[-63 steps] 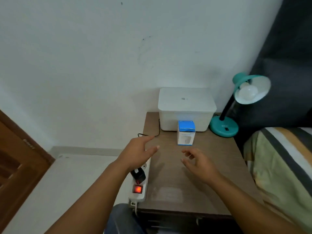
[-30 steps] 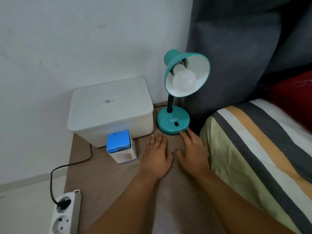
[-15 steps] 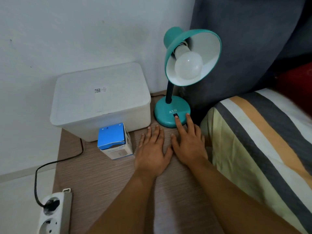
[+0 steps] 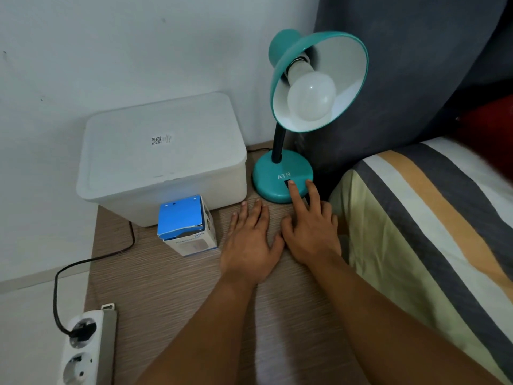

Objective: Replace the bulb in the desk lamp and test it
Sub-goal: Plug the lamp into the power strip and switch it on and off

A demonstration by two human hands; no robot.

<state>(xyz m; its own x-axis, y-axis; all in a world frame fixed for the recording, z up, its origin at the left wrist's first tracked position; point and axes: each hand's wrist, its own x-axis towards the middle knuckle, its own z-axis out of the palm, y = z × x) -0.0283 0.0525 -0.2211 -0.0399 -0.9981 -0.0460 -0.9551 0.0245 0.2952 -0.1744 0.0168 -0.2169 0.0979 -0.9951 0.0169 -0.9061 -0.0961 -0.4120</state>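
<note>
A white lidded box (image 4: 163, 157) and a torn blue carton (image 4: 186, 226), contents hidden, are stood left of the lamp (image 4: 299, 112). The left hand (image 4: 249, 243) is laid flat, released; the right hand (image 4: 311, 229) is spread, grasping nothing, forefinger on the switch (image 4: 288, 183).

Our left hand (image 4: 249, 245) lies flat, palm down, on the surface (image 4: 172, 287), fingers straight and close together, holding nothing. Our right hand (image 4: 311, 232) sits just beside it, thumbs nearly touching, index finger stretched forward with its tip on the lamp base (image 4: 273, 179), middle finger alongside. Both bare forearms reach forward, roughly parallel.
</note>
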